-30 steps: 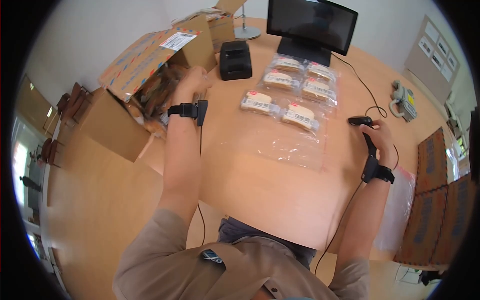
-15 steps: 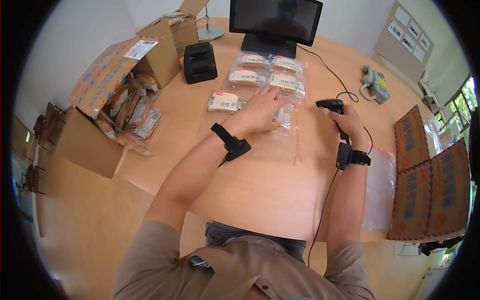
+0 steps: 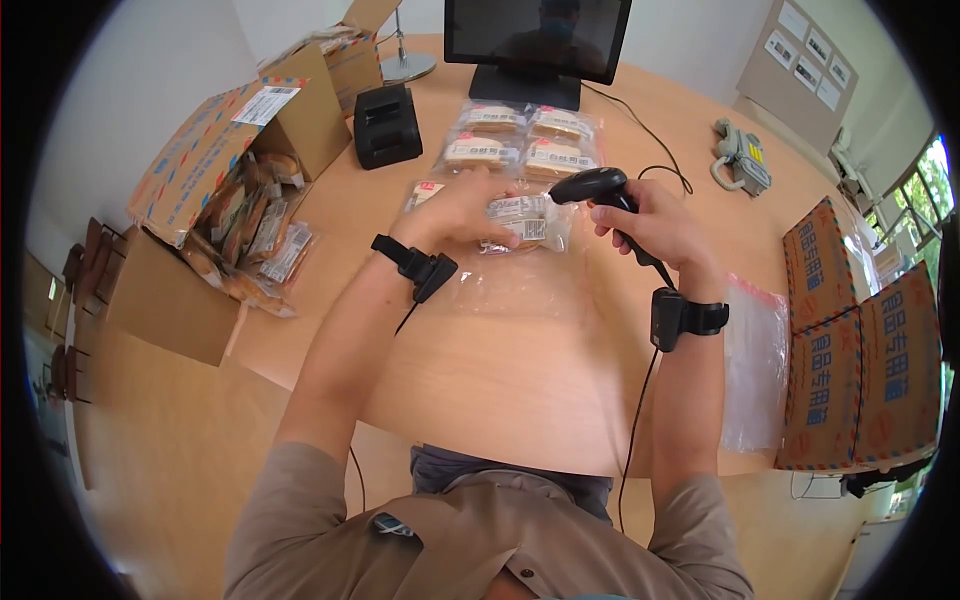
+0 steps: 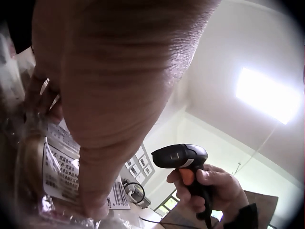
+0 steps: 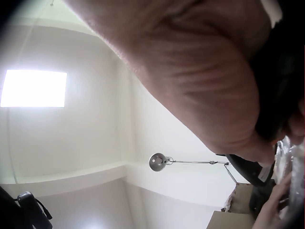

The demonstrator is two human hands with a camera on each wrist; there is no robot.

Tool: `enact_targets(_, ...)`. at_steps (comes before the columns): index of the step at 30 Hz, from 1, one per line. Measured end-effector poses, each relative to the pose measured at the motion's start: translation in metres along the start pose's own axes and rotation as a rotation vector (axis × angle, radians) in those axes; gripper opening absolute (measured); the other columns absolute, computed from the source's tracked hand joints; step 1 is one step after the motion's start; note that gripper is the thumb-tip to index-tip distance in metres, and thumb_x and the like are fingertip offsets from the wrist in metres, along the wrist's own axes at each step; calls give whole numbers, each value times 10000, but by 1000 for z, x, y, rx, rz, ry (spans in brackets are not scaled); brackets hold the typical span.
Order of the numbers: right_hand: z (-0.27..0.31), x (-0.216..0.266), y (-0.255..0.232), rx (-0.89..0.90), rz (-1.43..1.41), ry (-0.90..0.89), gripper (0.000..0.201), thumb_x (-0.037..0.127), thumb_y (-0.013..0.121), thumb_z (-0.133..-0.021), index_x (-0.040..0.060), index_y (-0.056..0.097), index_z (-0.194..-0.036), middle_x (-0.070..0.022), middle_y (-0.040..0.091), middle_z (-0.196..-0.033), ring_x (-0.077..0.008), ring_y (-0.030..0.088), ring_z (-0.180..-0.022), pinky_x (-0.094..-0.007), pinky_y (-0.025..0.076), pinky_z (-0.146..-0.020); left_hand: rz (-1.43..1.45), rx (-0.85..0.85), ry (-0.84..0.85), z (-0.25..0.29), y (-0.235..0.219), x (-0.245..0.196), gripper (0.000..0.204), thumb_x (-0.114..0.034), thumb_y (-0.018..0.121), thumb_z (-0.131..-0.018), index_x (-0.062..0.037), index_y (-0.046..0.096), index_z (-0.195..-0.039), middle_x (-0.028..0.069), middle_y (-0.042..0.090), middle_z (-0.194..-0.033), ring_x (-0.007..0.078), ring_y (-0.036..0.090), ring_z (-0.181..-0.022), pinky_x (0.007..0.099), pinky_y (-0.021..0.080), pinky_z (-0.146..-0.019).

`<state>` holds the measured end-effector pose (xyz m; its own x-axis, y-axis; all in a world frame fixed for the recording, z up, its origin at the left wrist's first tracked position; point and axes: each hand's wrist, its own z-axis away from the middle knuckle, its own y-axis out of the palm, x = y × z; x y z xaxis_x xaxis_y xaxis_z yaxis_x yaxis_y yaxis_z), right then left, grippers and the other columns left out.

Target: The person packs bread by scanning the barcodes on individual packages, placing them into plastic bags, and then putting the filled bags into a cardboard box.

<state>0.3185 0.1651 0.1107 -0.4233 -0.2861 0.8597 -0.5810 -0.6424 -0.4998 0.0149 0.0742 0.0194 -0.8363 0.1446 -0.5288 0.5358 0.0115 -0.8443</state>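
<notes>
Near the table's middle in the head view, my left hand (image 3: 455,212) grips a clear-wrapped bread packet (image 3: 532,232), thumb on the near side and fingers behind. Its white label (image 4: 59,171) with printed text and a barcode shows in the left wrist view. My right hand (image 3: 665,228) holds a black barcode scanner (image 3: 590,186) by its handle, the head pointing left over the packet's right end. In the left wrist view the scanner's orange trigger (image 4: 187,176) sits under the fingers. Beyond the left hand lie several bread packets (image 3: 480,152) in rows on clear plastic.
An opened carton (image 3: 200,150) of packaged bread stands at left. Behind are a black printer-like device (image 3: 387,125) and a monitor (image 3: 535,40). A telephone (image 3: 742,158) sits at right, near flattened cartons (image 3: 830,370) and plastic bags (image 3: 755,370).
My left hand left the carton, reached the front row of bread packets, and now has one with its label showing. The right hand brought the scanner leftward to it.
</notes>
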Motion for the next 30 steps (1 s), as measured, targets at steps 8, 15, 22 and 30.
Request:
enact_targets(8, 4, 7, 9, -80, 154, 44, 251, 218, 802, -958, -17, 740, -1024, -25, 682, -777, -101, 642, -636, -268, 538, -586, 216, -129, -54, 2, 3, 13, 714, -386, 976, -780, -30, 741, -1353, 177, 773, -1107, 355, 696, -1056, 431, 528, -1015)
enact_targets(15, 8, 14, 25, 20, 161, 114, 286, 255, 803, -963, -15, 720, -1010, -30, 656, -745, -123, 635, -601, -288, 526, -542, 591, -68, -163, -3, 9, 41, 485, -369, 956, -857, -13, 769, -1127, 2, 672, -880, 93, 598, -798, 277, 486, -688)
enact_targets(22, -5, 2, 43, 4, 388, -9, 308, 210, 801, -924, -55, 743, -1070, -205, 755, -904, -319, 741, -835, -430, 576, -783, 579, -68, -154, 0, 7, 38, 449, -370, 944, -873, -28, 767, -1105, -28, 628, -858, 76, 560, -774, 267, 445, -648)
enact_targets(30, -9, -9, 46, -94, 424, -136, 311, 236, 810, -938, -55, 704, -915, -78, 670, -759, -161, 605, -611, -348, 492, -588, 526, -83, -146, -2, 8, 41, 473, -386, 940, -870, -27, 762, -1121, -27, 606, -865, 86, 547, -796, 275, 436, -656)
